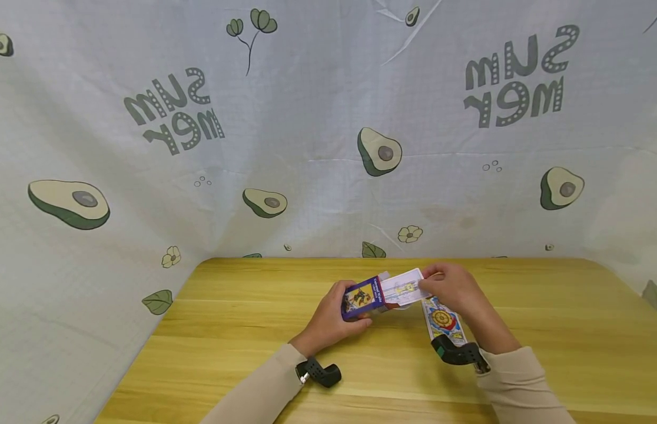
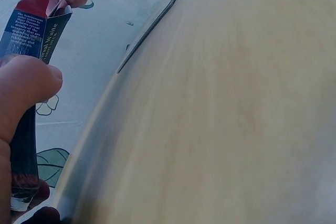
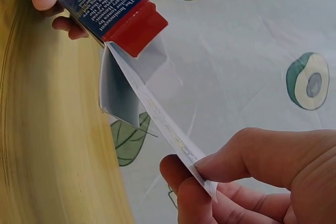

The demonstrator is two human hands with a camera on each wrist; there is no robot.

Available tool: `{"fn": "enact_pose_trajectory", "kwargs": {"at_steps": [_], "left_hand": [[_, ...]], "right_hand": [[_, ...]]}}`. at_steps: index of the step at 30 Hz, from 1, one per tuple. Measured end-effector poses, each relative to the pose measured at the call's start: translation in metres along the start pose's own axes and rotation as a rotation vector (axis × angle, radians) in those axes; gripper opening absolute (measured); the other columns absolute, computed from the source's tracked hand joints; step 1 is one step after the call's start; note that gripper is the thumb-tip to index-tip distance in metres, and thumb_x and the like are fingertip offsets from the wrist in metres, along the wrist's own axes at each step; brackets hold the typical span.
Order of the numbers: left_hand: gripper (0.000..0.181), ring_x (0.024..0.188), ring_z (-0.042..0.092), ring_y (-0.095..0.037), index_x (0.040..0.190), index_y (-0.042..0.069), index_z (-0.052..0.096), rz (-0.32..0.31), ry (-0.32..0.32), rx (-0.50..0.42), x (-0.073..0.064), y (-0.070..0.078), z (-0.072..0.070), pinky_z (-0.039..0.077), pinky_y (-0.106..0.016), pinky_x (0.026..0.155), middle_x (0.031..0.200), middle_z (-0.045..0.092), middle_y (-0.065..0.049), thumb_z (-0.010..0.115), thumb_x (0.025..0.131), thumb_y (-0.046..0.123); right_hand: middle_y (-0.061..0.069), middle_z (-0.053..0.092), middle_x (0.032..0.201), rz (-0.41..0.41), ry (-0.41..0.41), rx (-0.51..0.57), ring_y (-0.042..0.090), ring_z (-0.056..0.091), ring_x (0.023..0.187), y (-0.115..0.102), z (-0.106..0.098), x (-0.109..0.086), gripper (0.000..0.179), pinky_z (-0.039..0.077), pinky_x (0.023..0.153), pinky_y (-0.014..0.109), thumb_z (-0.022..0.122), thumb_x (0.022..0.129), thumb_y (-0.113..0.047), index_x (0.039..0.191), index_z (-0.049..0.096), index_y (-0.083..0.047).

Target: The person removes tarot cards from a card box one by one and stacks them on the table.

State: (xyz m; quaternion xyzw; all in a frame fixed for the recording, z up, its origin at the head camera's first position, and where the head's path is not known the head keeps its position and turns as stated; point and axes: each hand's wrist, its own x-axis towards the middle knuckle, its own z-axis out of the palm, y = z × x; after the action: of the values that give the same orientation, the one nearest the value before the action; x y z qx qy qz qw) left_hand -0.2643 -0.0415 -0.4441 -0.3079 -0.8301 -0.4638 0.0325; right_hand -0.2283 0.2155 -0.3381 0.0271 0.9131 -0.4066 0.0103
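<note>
My left hand (image 1: 331,315) grips a blue and purple tarot card box (image 1: 362,296), its picture side facing up in the head view. The box's end flaps (image 3: 139,32) stand open toward the right. A white card (image 1: 404,287) with a yellow figure drawn on it reaches out of that open end. Its outer end is pinched between the thumb and fingers of my right hand (image 1: 453,288). In the right wrist view the card appears nearly edge-on, its inner end at the box mouth. Below my right hand, a colourful tarot card (image 1: 442,320) lies on the table, partly covered by the wrist camera.
The wooden table (image 1: 228,330) spreads under both arms. Behind it hangs a pale cloth (image 1: 318,118) printed with avocados, leaves and lettering. Black cameras sit on the left wrist (image 1: 323,372) and the right wrist (image 1: 455,351).
</note>
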Motion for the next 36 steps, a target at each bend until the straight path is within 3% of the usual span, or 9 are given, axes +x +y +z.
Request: {"fn": "enact_pose_trajectory", "kwargs": {"at_steps": [19,26,36], "left_hand": [[0.072,0.102,0.052,-0.012,0.135,0.016,0.040,0.010,0.002,0.000,-0.001,0.001,0.000,0.047,-0.027,0.087,0.120,0.050,0.001,0.078,0.079,0.041],[0.072,0.101,0.052,-0.011,0.135,0.016,0.040,0.003,0.002,-0.002,0.000,0.000,0.000,0.047,-0.026,0.087,0.119,0.049,0.002,0.079,0.078,0.037],[0.072,0.101,0.052,-0.012,0.134,0.014,0.041,0.010,0.001,-0.014,-0.001,0.002,0.000,0.047,-0.027,0.087,0.119,0.050,0.001,0.079,0.078,0.039]], "right_hand": [[0.027,0.063,0.107,0.026,0.001,0.051,0.036,0.060,0.088,0.011,-0.018,-0.003,0.036,0.049,0.073,0.042,0.059,0.090,-0.018,0.116,0.053,0.008],[0.029,0.060,0.113,0.044,-0.001,0.049,0.033,0.054,0.089,0.013,-0.025,-0.003,0.040,0.042,0.065,0.033,0.056,0.092,-0.019,0.120,0.051,0.009],[0.027,0.059,0.113,0.074,0.015,0.054,0.033,0.051,0.091,0.017,-0.036,-0.005,0.040,0.046,0.068,0.033,0.057,0.093,-0.023,0.120,0.052,0.006]]}}
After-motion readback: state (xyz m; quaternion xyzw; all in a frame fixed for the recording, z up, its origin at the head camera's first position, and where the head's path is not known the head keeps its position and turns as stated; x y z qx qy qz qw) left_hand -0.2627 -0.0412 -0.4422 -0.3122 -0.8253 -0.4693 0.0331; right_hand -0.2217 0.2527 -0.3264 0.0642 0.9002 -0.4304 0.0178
